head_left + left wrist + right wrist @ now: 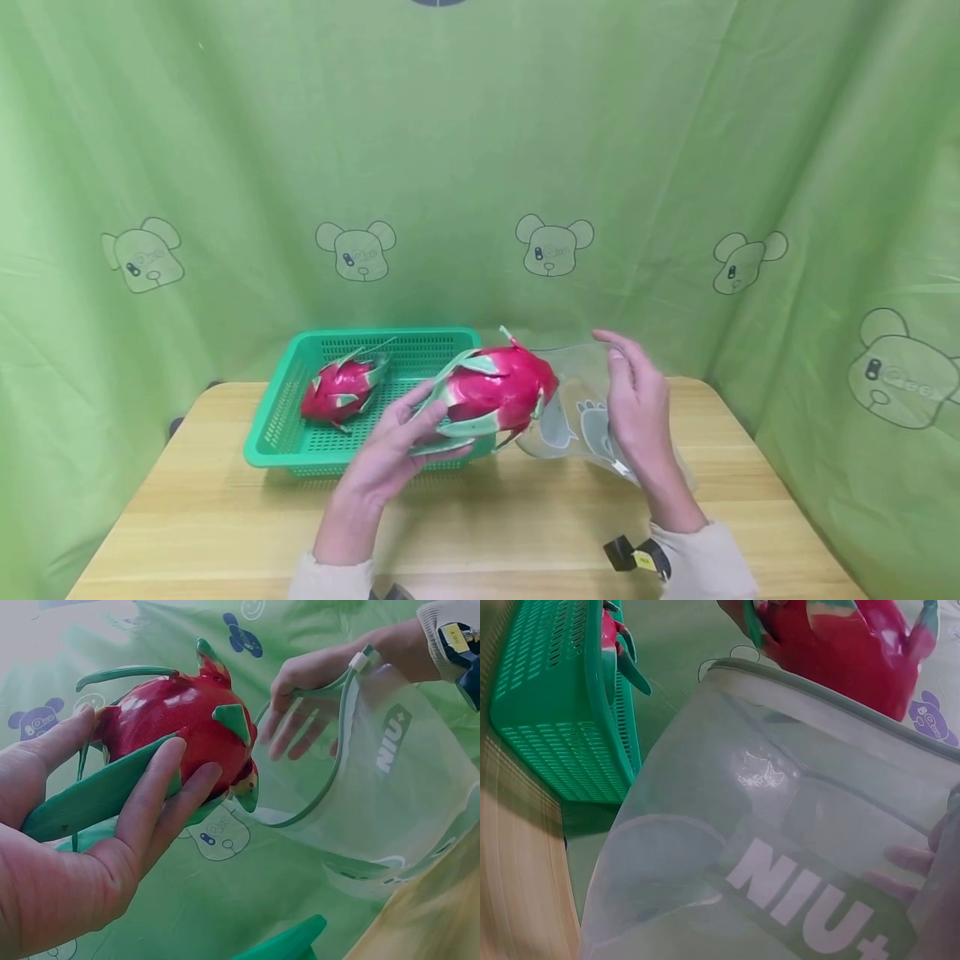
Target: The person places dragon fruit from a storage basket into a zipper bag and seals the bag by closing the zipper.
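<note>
A dragon fruit [497, 390] hung above the table's [225, 525] middle, its tip at the mouth of a clear zip bag [577, 417] at its three o'clock. We saw the left hand [393, 454] cradling it from seven o'clock, fingers curled round its scales; the right hand [637, 408] pinched the bag's rim, holding it open. A second dragon fruit [341, 390] lay in the green basket [281, 433] at nine o'clock. We judged the limp mouth could fold, snagging the scales and tipping the fruit.
</note>
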